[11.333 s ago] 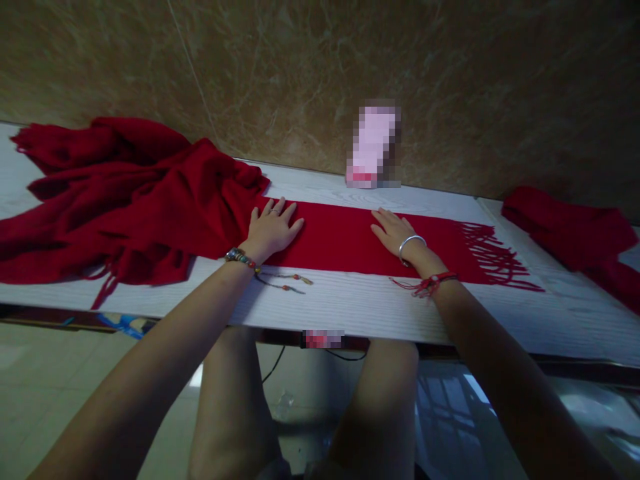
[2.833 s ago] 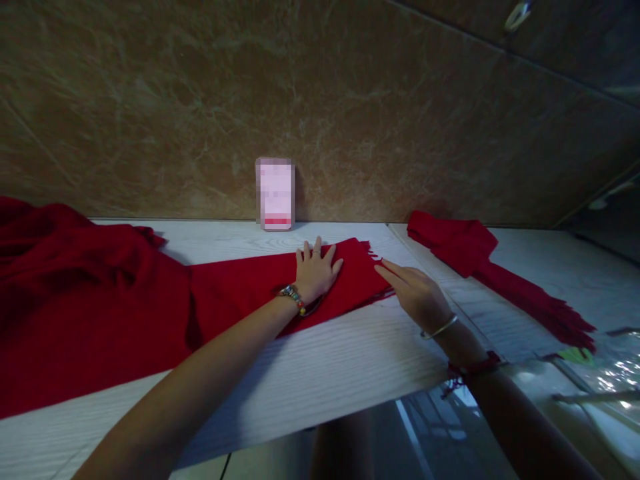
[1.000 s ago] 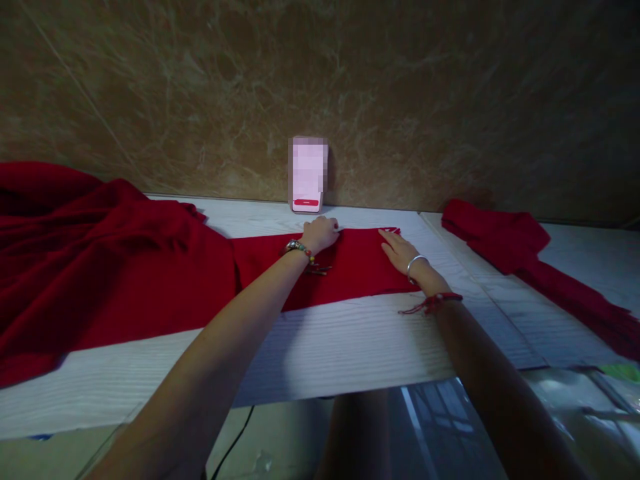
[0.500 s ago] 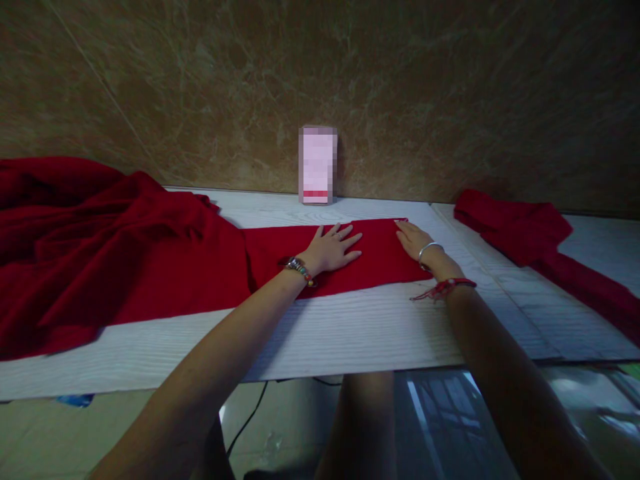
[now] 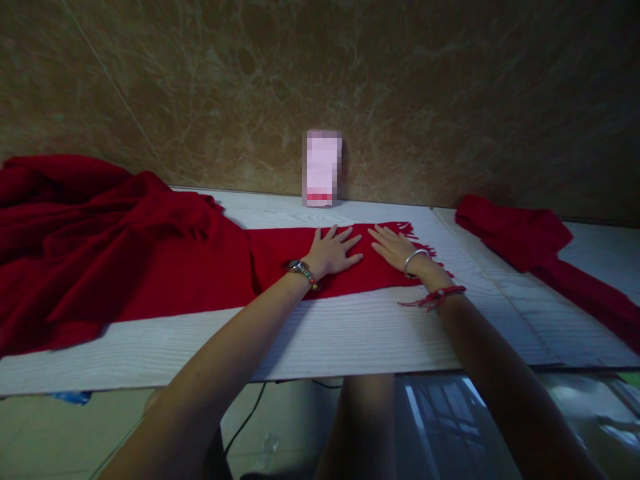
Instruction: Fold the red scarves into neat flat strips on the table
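Red scarf (image 5: pixel 369 272) lies on the tabletop (image 5: pixel 350 340), directly beneath both palms. Left hand (image 5: pixel 331 255) flat, fingers spread; right hand (image 5: pixel 397 251) flat, fingers slightly parted. Scarf smooth between them, right end fringed, left end meeting crumpled red cloth (image 5: pixel 125 260).

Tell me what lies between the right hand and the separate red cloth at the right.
Between the right hand and the separate red cloth, the head view shows the scarf fringe, then white tabletop with a thin seam.
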Available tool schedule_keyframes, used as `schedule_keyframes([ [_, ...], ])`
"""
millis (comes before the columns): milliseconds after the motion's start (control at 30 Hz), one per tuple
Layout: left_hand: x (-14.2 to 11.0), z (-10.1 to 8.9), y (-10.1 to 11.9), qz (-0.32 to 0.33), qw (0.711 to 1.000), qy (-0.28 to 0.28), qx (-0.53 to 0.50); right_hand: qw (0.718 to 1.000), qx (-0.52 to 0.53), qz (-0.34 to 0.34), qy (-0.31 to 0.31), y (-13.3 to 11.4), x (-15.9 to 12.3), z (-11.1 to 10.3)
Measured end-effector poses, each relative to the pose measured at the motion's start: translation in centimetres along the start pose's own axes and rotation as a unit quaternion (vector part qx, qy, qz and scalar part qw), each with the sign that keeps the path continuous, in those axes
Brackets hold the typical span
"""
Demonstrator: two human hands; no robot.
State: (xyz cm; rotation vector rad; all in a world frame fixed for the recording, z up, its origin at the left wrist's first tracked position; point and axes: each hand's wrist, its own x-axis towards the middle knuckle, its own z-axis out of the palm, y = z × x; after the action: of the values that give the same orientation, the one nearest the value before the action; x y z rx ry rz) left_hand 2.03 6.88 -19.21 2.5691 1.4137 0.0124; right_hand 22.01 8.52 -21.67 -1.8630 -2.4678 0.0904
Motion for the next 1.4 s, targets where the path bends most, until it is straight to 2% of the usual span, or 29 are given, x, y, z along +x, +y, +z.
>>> schedule_keyframes([
  [300, -1.2, -0.7, -0.6, -0.037, 0.999, -0.005, 0.004, 0.998, -0.051, 0.041, -0.023, -0.9, -0.6, -0.7],
  [467, -1.8, -0.8, -0.8, -0.04, 0.999, -0.006, 0.009, 0.993, -0.076, 0.083, -0.025, -0.1, -1.1, -1.2],
  [567, -1.7, -0.8, -0.7, -0.038, 0.999, -0.008, 0.009, 0.991, -0.082, 0.106, 0.003, -0.1, -1.4, -1.4],
  [700, -1.5, -0.7, -0.6, -0.039, 0.999, -0.012, 0.007, 0.996, -0.041, 0.042, 0.074, -1.6, -1.1, -1.1],
  [833, -1.3, -0.7, -0.7, -0.039, 0.999, -0.018, 0.005, 1.0, -0.005, -0.007, 0.025, -2.7, -0.4, -0.2],
  [900, -1.3, -0.6, -0.8, -0.038, 0.999, -0.017, 0.004, 1.0, -0.011, 0.003, 0.013, -1.9, -0.1, 0.2],
  [1033, -1.5, -0.6, -0.8, -0.035, 0.999, -0.01, 0.002, 0.997, -0.022, 0.065, 0.021, 1.4, -0.1, 0.3],
  [1133, -1.6, -0.5, -0.8, -0.036, 0.999, 0.001, 0.006, 0.991, -0.026, 0.126, 0.027, 3.6, -0.8, -0.2],
  [1200, -1.7, -0.5, -0.8, -0.036, 0.999, 0.007, 0.009, 0.985, -0.032, 0.16, 0.052, 4.0, -1.3, -0.9],
  [1300, -1.7, -0.3, -0.8, -0.034, 0.999, 0.011, 0.013, 0.98, -0.034, 0.16, 0.117, 2.7, -1.9, -1.9],
  [1367, -1.6, -0.2, -0.9, -0.033, 0.999, 0.013, 0.014, 0.985, -0.018, 0.112, 0.131, 0.8, -1.9, -2.3],
  [1400, -1.6, -0.2, -0.9, -0.034, 0.999, 0.014, 0.013, 0.99, -0.009, 0.081, 0.118, -0.4, -1.8, -2.2],
])
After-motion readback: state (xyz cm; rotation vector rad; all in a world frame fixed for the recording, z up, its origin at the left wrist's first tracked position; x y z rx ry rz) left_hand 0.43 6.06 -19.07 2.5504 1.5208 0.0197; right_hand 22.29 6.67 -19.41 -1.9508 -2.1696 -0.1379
